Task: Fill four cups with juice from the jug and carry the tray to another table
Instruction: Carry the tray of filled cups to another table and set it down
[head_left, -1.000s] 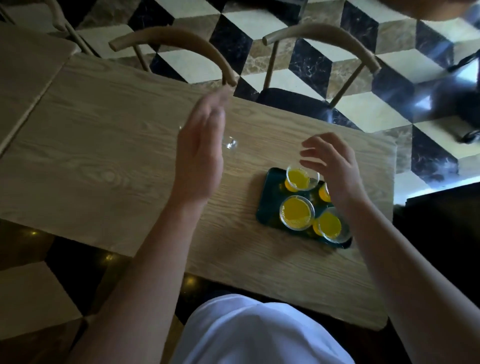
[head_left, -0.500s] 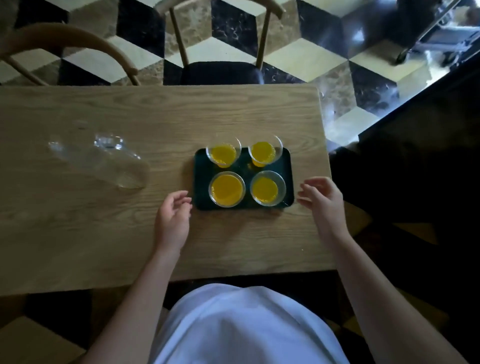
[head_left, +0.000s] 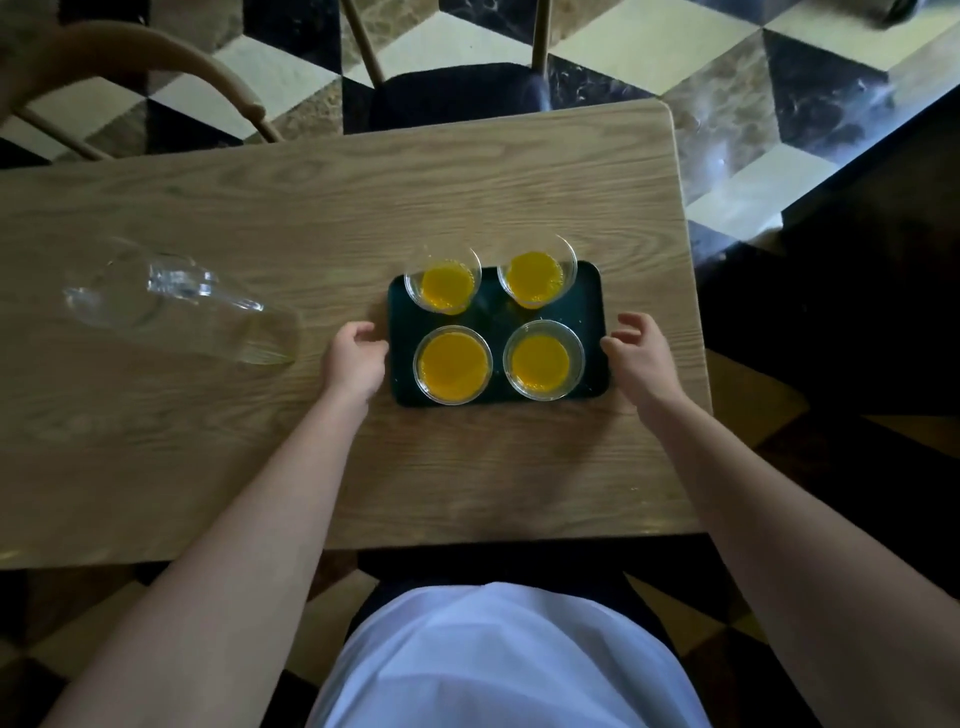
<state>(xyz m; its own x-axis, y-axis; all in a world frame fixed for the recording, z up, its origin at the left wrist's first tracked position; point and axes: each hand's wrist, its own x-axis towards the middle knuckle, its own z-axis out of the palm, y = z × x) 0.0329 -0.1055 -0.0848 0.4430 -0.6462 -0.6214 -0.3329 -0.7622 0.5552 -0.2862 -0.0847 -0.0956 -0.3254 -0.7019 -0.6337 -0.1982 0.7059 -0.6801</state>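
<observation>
A dark green tray (head_left: 589, 291) rests on the wooden table (head_left: 467, 197) near its right end. It carries clear cups of orange juice: two at the back (head_left: 448, 285) and two at the front (head_left: 453, 365). My left hand (head_left: 356, 358) is at the tray's left edge with its fingers curled. At the right edge is my right hand (head_left: 636, 353), fingers apart and bent toward the rim. Neither hand has closed on the tray. An empty clear glass jug (head_left: 182, 306) stands on the table far to the left.
Two wooden chairs stand behind the table, one with a curved back (head_left: 156, 62) at the left, one with a dark seat (head_left: 457, 93) in the middle. The table's right edge (head_left: 691, 312) lies close to the tray. Beyond it is a checkered floor (head_left: 727, 104).
My view swung to look straight down at the tray. Both hands moved from in front of the tray to its left and right edges. The jug stands free on the table.
</observation>
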